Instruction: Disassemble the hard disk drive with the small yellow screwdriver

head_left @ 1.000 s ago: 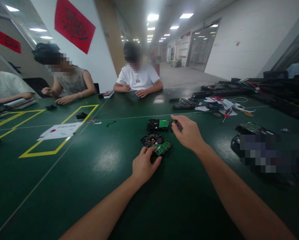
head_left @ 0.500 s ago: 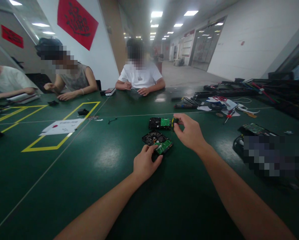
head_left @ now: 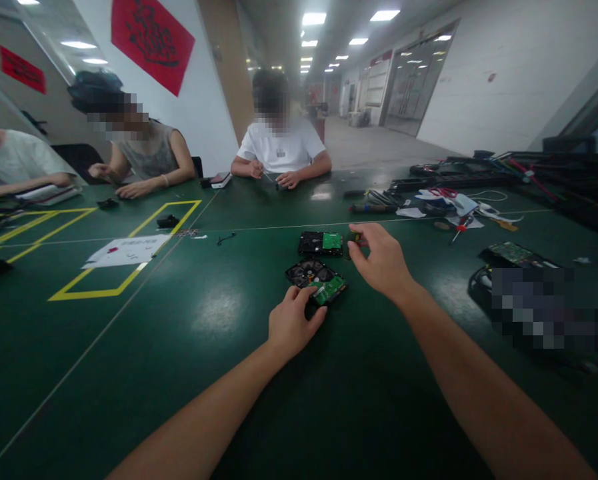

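In the head view, a hard drive with a green circuit board lies tilted on the table, its dark metal casing toward the back. My left hand grips its near left side between fingers and thumb. Just to the upper right, my right hand pinches the short dark and yellow handle of a screwdriver, mostly covered by the fingers; the tip cannot be made out. A second black hard drive with a smaller green board lies flat just behind the first, left of my right fingertips.
A screwdriver with a red handle, cables and papers lie at the back right. Circuit boards sit further right. At left, a white sheet lies across yellow tape. Several people sit across the table.
My right hand has shifted slightly right, away from the drives, and the yellow of the screwdriver handle shows less. My left hand stays on the near drive.
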Action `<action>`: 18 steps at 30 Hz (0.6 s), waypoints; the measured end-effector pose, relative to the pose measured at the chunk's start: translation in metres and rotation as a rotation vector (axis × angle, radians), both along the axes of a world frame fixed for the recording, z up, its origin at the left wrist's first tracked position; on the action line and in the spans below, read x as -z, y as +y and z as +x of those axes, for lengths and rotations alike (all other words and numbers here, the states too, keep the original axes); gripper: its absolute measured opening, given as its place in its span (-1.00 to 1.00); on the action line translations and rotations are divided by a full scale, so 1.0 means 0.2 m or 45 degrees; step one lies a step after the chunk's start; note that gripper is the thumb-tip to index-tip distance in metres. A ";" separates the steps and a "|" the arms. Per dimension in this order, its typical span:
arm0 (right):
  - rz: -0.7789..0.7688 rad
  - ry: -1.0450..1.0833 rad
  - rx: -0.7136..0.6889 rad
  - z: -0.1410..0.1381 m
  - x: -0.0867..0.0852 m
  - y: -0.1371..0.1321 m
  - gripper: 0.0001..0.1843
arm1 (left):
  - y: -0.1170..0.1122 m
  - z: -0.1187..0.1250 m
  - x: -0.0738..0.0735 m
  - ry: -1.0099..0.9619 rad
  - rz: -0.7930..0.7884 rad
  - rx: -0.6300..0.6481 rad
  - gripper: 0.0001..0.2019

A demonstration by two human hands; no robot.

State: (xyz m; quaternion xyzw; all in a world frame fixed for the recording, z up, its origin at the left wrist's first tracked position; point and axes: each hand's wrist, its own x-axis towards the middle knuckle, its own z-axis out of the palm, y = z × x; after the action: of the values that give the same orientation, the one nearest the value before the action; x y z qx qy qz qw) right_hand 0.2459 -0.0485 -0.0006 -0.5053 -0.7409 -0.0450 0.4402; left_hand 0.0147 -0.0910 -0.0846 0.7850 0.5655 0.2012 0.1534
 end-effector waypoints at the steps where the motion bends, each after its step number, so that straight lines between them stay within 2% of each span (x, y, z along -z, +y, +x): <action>1: -0.005 0.024 0.008 0.00 0.00 0.00 -0.69 | 0.00 0.00 0.00 -0.001 -0.003 -0.002 -0.51; 5: -0.020 0.098 0.020 0.00 0.00 0.00 -0.68 | 0.00 0.00 0.00 -0.003 -0.002 -0.005 -0.51; 9: 0.016 0.004 0.001 -0.01 -0.01 -0.02 -0.76 | 0.00 0.00 0.01 0.002 -0.007 -0.003 -0.50; 12: 0.025 0.010 -0.045 -0.01 -0.02 -0.02 -0.73 | 0.00 0.00 0.01 -0.002 -0.008 -0.009 -0.51; 18: 0.020 -0.019 0.007 0.00 -0.02 -0.01 -0.75 | 0.00 0.00 0.01 -0.007 0.003 -0.004 -0.51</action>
State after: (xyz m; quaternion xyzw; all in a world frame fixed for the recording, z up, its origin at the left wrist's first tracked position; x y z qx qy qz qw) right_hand 0.2456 -0.0509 0.0030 -0.5036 -0.7423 -0.0560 0.4383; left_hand 0.0148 -0.0901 -0.0866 0.7837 0.5662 0.2042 0.1537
